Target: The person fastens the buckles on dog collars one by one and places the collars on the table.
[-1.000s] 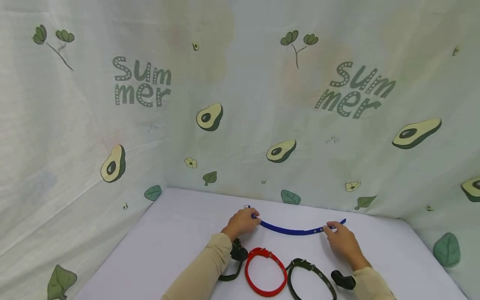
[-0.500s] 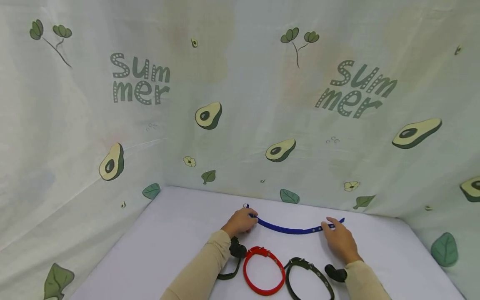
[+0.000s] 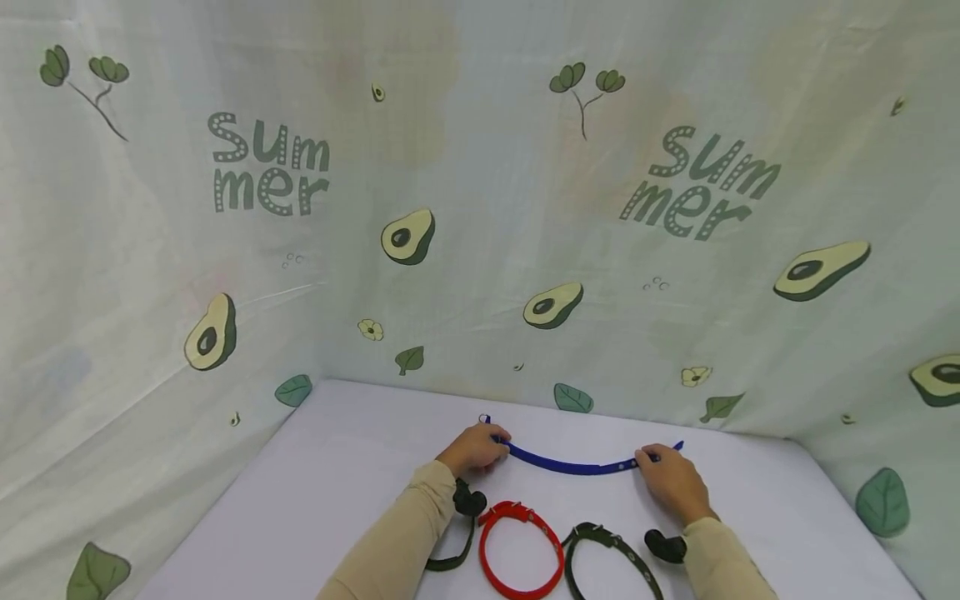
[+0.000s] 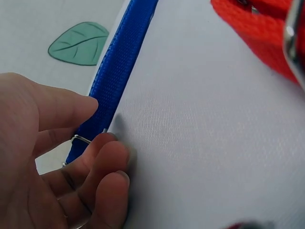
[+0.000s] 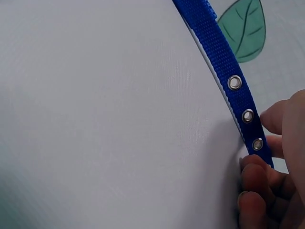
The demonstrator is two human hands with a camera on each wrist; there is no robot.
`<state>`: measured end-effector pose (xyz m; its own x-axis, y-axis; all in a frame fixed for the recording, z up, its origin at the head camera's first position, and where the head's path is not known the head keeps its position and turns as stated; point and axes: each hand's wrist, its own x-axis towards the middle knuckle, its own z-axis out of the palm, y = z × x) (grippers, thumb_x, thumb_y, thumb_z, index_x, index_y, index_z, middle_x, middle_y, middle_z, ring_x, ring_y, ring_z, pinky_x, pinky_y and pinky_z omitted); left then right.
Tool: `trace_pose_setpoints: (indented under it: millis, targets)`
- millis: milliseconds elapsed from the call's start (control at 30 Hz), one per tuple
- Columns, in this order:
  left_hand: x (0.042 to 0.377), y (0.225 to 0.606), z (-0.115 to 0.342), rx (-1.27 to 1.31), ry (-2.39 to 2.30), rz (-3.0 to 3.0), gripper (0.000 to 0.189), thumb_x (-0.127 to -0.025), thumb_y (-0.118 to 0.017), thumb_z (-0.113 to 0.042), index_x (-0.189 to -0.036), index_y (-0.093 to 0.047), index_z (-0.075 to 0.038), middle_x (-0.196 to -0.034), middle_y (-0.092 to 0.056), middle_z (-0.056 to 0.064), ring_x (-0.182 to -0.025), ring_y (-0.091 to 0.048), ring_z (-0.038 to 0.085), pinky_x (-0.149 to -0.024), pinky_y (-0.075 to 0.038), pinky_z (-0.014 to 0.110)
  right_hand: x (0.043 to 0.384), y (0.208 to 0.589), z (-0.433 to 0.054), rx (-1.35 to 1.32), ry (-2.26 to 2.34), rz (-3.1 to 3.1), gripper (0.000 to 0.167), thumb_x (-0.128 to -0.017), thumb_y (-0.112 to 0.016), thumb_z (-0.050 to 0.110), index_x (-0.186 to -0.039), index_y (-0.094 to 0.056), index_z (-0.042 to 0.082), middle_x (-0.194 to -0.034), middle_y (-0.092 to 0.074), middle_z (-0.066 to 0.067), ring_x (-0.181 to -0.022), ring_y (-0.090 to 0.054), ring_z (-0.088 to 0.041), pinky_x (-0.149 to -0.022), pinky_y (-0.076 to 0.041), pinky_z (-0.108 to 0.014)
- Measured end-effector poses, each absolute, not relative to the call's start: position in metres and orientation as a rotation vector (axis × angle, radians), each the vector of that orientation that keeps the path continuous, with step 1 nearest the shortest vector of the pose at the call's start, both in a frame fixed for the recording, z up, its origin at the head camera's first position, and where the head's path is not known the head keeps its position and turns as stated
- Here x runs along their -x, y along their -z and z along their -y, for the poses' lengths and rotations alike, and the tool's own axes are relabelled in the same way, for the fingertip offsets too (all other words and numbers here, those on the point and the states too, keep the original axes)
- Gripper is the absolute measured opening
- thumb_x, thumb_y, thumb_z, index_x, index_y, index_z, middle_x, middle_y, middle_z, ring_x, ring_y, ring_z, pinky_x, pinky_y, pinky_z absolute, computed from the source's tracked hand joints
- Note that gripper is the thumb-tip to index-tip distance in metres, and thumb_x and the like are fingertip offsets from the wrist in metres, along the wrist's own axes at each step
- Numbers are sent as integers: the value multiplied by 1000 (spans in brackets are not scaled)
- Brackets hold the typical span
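Observation:
A blue collar [image 3: 566, 468] with metal eyelets is stretched in a shallow curve near the back of the white table. My left hand [image 3: 474, 448] holds it by the buckle end; a metal ring shows just beyond the fingers. In the left wrist view the blue webbing [image 4: 125, 62] passes between the index finger and the other curled fingers, beside a metal loop [image 4: 80, 139]. The opposite end is pinched by my right hand [image 3: 675, 483], with its tip sticking out past the fingers. Several eyelets [image 5: 234, 82] show above that grip in the right wrist view.
Nearer than the hands lie a red collar [image 3: 513, 511] and a dark green collar [image 3: 600, 534], each closed in a loop. Another dark green strap [image 3: 447, 564] lies partly behind the left sleeve. A printed cloth [image 3: 480, 208] walls off the table's back and sides.
My right hand's fingers have slid slightly inward along the blue collar and closed more on it. The left hand keeps its hold. The head view has shifted a little.

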<state>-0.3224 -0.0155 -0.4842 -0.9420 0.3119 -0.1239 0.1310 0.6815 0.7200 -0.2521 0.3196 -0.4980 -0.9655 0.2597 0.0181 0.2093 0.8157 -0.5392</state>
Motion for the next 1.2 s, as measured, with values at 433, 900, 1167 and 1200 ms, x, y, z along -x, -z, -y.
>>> trace_pose_setpoints:
  millis: [433, 900, 1167, 1200]
  targets:
    - [326, 488, 19, -376, -1146, -2675, 9, -93, -71, -17, -102, -71, -14, -66, -59, 3, -55, -55, 15, -51, -46, 29, 244, 501, -315, 436, -925, 2771, 40, -100, -53, 33, -104, -63, -5, -100, -66, -24, -92, -62, -41, -79, -46, -54]
    - [317, 488, 22, -510, -1270, -2626, 5, -94, -71, -18, -98, -73, -16, -68, -62, 2, -56, -57, 13, -50, -44, 26, 224, 503, -311, 494, -1064, 2531, 26, -90, -57, 16, -96, -68, -6, -72, -68, -7, -85, -62, -36, -76, -43, -43]
    - [311, 486, 26, -455, -1532, -2496, 13, -92, -73, -13, -104, -73, -9, -82, -67, 7, -66, -64, 17, -58, -51, 30, 219, 497, -309, 505, -1311, 2458, 31, -92, -54, 14, -107, -65, -11, -78, -72, -13, -67, -68, -17, -60, -53, -27]
    - [310, 486, 26, -438, -1567, -2470, 15, -92, -73, -13, -105, -72, -8, -83, -68, 8, -68, -65, 18, -59, -51, 31, 218, 497, -309, 501, -1360, 2447, 32, -93, -53, 14, -109, -64, -13, -79, -72, -14, -66, -68, -17, -58, -54, -26]
